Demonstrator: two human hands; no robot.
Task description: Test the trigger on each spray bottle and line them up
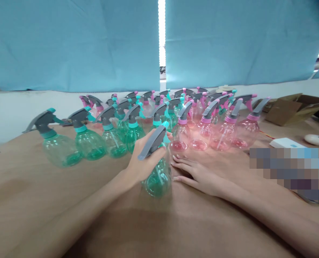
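Observation:
My left hand (143, 157) is wrapped round the neck of a green spray bottle (158, 181) with a grey and turquoise trigger head. The bottle stands near the middle of the table, in front of the others, and its nozzle points away from me. To its right, my right hand (195, 172) lies flat on the table with the fingers stretched towards the bottle's side; whether they touch it I cannot tell. Behind my left hand is a row of green spray bottles (91, 145). Pink spray bottles (201, 134) stand beyond my right hand.
More spray bottles (148, 107), pink and green mixed, crowd the brown table (100, 200) at the back. On the right are an open cardboard box (285, 109), a white box (287, 143) and a white computer mouse (315, 139). Blue curtains (73, 43) hang behind.

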